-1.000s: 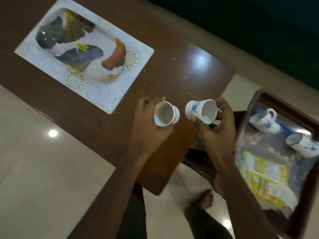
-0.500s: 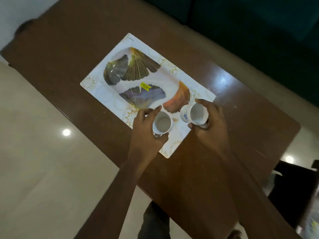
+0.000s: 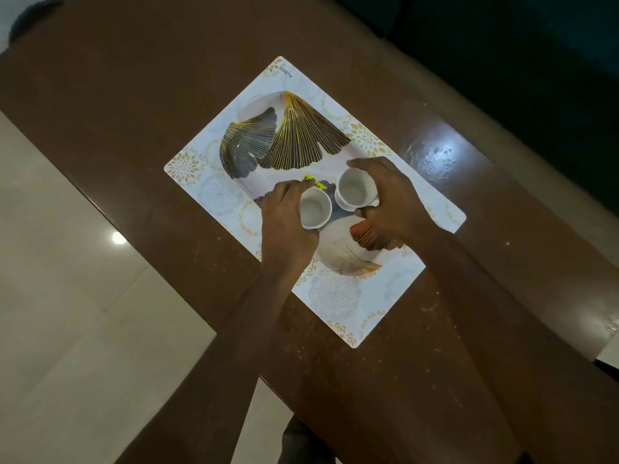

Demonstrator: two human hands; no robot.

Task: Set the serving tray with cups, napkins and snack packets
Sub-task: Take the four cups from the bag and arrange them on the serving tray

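Observation:
A white rectangular serving tray [image 3: 214, 182] with gold and dark leaf patterns lies on the brown table [image 3: 134, 95]. My left hand [image 3: 284, 226] grips a small white cup [image 3: 314, 209], mouth up, over the tray's middle. My right hand [image 3: 392, 202] grips a second white cup [image 3: 354, 188] just to the right of the first. Both cups are upright and close together, low over or on the tray; I cannot tell whether they touch it. A yellow sticker [image 3: 310, 179] peeks out between the hands. No napkins or snack packets are in view.
The table's near edge runs diagonally from upper left to lower right, with pale tiled floor [image 3: 67, 313] beyond it. A dark green sofa [image 3: 502, 45] stands behind the table. A bright lamp glare [image 3: 438, 155] sits on the tabletop right of the tray.
Both hands carried the cups from beside the tray, off the table's right end, to over the tray's middle. The cups turned from tilted to mouth up.

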